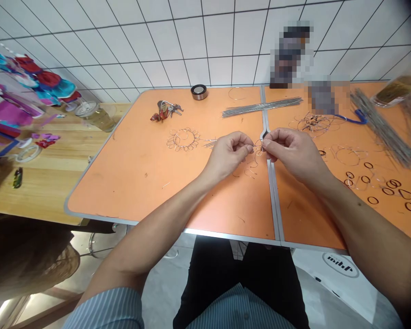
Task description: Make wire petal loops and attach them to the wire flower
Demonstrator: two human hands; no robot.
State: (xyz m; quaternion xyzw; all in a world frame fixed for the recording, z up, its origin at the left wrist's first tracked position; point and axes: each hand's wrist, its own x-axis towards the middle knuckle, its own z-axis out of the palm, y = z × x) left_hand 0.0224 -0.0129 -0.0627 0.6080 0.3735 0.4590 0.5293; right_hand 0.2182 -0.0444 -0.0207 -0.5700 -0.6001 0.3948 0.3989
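Observation:
Just above the orange table (178,192), at the seam between its two halves, my left hand (231,153) and my right hand (292,148) pinch a thin bent wire (258,148) from either side. Both hands have thumb and forefinger pressed together. The wire's fine loops show between the fingertips, but its full shape is partly hidden by them. A few short curled wire pieces (250,172) lie under the hands. To the left of my left hand rests a flower-shaped ring of looped wire (183,139), with short straight wires (210,143) beside it.
Behind the hands lie a bundle of straight wires (260,107), a roll of tape (199,92) and keys (171,108). Several dark rings (387,191), a wire tangle (313,123), a blue-handled tool (361,117) and another wire bundle (387,128) are on the right. A wooden table (55,183) stands left.

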